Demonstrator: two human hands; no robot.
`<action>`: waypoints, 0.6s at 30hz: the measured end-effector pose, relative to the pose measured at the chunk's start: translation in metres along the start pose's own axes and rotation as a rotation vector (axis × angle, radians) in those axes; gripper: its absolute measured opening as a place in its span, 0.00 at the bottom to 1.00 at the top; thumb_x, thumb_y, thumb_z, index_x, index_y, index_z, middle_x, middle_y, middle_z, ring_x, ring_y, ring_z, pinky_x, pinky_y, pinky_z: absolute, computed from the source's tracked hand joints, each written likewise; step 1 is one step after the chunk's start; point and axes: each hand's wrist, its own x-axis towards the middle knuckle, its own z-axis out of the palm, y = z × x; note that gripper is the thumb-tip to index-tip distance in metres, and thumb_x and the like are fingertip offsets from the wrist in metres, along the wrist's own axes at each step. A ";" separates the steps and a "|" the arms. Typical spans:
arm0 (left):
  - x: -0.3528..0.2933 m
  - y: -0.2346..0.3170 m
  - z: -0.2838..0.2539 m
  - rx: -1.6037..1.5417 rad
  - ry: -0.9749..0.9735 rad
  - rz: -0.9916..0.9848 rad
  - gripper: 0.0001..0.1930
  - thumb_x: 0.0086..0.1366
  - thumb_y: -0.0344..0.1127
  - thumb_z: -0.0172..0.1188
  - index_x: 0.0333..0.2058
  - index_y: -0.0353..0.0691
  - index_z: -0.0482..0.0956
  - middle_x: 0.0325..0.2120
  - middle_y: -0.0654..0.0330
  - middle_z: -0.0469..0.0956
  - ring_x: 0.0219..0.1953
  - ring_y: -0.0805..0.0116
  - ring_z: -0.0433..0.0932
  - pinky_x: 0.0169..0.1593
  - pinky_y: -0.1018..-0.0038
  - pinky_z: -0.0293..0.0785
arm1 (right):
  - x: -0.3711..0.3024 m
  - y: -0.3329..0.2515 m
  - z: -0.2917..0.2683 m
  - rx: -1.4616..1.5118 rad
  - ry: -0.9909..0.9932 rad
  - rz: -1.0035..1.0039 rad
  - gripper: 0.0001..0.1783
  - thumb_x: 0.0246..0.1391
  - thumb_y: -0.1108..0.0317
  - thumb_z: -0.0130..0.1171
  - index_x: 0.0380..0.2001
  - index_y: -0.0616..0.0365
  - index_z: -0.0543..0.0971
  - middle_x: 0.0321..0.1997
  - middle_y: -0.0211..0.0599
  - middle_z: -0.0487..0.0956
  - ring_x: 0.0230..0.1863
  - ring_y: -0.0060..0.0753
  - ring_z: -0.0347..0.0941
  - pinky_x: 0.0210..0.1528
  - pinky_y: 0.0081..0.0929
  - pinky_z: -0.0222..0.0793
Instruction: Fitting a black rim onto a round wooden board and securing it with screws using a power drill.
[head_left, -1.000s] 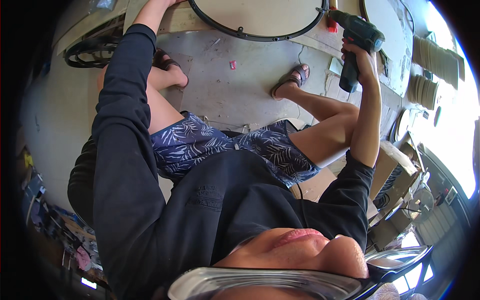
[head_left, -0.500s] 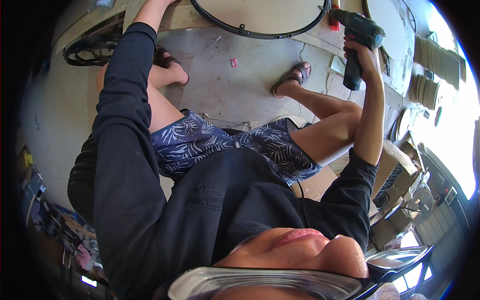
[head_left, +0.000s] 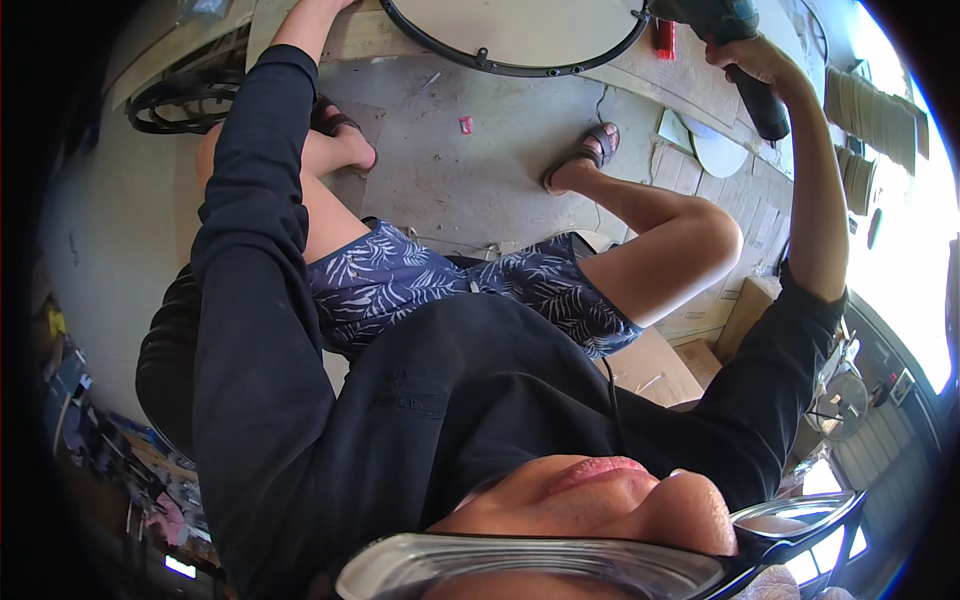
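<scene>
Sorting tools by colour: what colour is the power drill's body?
Teal-green body with a black grip, on the power drill in the right hand; head view.

Concrete floor (head_left: 500,170), cracked and dusty. Lying on it: a black-rimmed round panel (head_left: 520,30) at far centre, coiled black rings (head_left: 185,100) at far left, flattened cardboard sheets (head_left: 730,200) at right, a small pink scrap (head_left: 465,124) near centre.

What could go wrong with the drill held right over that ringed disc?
1. The left hand rests on the board by the black-rimmed round pale panel, near the teal power drill in the right hand; a slip might reach it.
2. Feet in open sandals sit just below the work, exposed to anything dropped.
</scene>
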 end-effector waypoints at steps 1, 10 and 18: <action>-0.003 0.002 0.003 -0.001 -0.003 -0.002 0.08 0.69 0.38 0.61 0.40 0.41 0.83 0.32 0.59 0.84 0.34 0.64 0.82 0.40 0.62 0.78 | 0.000 0.001 -0.003 -0.010 -0.002 0.014 0.20 0.45 0.60 0.69 0.43 0.54 0.83 0.31 0.29 0.80 0.27 0.23 0.75 0.37 0.27 0.72; -0.007 0.005 0.004 0.000 0.026 -0.011 0.07 0.68 0.37 0.64 0.40 0.41 0.83 0.32 0.59 0.84 0.34 0.64 0.82 0.40 0.63 0.79 | 0.006 0.008 -0.007 0.020 -0.046 0.074 0.19 0.47 0.64 0.68 0.45 0.50 0.82 0.31 0.25 0.80 0.27 0.20 0.74 0.38 0.26 0.71; 0.004 0.001 -0.004 -0.052 -0.004 -0.001 0.07 0.67 0.37 0.64 0.39 0.42 0.83 0.32 0.60 0.84 0.32 0.65 0.82 0.39 0.62 0.80 | 0.019 0.006 -0.009 -0.073 -0.045 0.037 0.14 0.43 0.67 0.67 0.37 0.51 0.82 0.29 0.25 0.79 0.26 0.23 0.74 0.37 0.28 0.72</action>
